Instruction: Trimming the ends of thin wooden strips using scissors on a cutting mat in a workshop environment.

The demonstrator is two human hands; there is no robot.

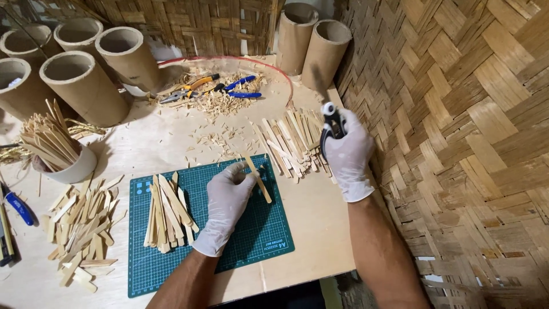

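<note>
Two gloved hands worked: left hand (229, 197) pinched stick (258, 178) flat on mat (251, 240), steadying it; right hand (346, 151) gripped cutter (331, 129), raised mid-frame.

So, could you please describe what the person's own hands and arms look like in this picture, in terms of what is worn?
Both hands wear thin, snug white disposable gloves: the left hand and the right hand. Each glove ends just past the wrist in a slightly wrinkled cuff. Above the cuffs the forearms are bare, with no sleeves in view. No watch, bracelet or ring shows, and the gloves carry no visible markings.
</note>
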